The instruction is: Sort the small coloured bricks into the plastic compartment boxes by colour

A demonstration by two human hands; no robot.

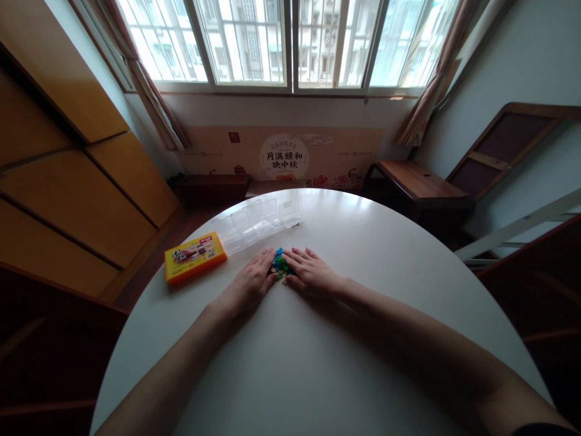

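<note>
A small heap of blue, green and yellowish pieces lies on the white round table; each piece is too small to name. My left hand rests against the heap's left side, its fingers stretched forward and its thumb near the front edge. From the right, my right hand lies over part of the heap with its fingers extended. Both hands are open and low on the tabletop, and they hide the heap's sides.
A clear plastic compartment box lies behind my hands. Left of it is a yellow and orange box with printed pictures. Beyond the table are a wooden stool, a long printed carton and windows.
</note>
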